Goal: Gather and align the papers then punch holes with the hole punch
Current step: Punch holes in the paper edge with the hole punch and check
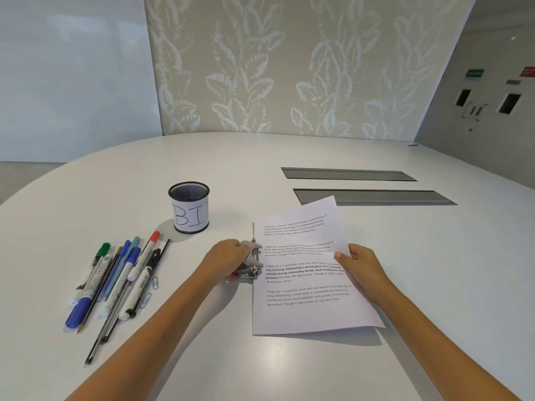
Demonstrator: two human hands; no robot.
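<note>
Two hands: hole punch lengthwise along papers' left edge.

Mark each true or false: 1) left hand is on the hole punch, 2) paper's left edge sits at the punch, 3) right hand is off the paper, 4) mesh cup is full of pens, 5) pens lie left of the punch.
1) True: the left hand grips the hole punch.
2) True: the papers meet the punch at their left edge.
3) False: the right hand holds the papers' right edge.
4) False: the mesh cup shows no pens in it.
5) True: the pens lie loose on the table.
</note>
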